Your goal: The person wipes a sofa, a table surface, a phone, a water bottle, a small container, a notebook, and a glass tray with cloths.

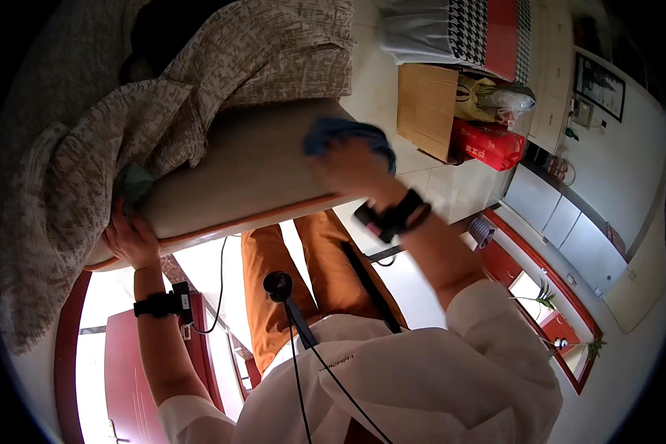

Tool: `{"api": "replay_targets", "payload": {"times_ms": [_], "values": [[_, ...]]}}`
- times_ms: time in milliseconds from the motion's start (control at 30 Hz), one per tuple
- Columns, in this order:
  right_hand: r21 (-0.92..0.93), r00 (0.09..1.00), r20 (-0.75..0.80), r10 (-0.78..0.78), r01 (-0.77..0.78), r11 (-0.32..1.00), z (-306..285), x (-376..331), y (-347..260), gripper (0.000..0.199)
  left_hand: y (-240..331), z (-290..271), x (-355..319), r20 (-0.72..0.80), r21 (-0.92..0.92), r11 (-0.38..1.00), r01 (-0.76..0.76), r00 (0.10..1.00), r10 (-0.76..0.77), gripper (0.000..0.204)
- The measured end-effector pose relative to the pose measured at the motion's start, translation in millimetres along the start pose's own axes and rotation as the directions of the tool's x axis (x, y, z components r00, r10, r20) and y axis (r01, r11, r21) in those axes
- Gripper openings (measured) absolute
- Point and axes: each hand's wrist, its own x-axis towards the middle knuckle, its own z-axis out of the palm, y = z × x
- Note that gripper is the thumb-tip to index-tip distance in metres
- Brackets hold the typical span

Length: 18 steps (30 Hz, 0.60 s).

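Directly beneath the blurred right hand (352, 167) lies a blue cloth (339, 129); whether it's clamped, I cannot tell.

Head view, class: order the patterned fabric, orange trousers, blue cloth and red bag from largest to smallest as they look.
1. patterned fabric
2. orange trousers
3. blue cloth and red bag: too alike to rank; the right hand hides part of the cloth.

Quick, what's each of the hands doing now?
Left hand: at the orange-edged brown tabletop; grip cannot be told.
Right hand: closed on a crumpled blue cloth.
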Motion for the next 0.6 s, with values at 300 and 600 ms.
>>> {"api": "replay_targets", "payload": {"times_ms": [300, 600], "values": [[0.036, 0.73, -0.674, -0.114, 0.186, 0.982, 66.4, -45.6, -50.1, 0.048, -21.7, 7.6, -13.7, -0.153, -0.037, 0.999, -0.027, 0.988, 0.021, 0.035], [-0.166, 0.783, -0.58, -0.224, 0.156, 0.974, 10.1, -38.4, -38.1, 0.057, 151.9, -20.8, -68.3, 0.015, -0.275, 0.948, -0.162, 0.985, 0.172, 0.027]]}}
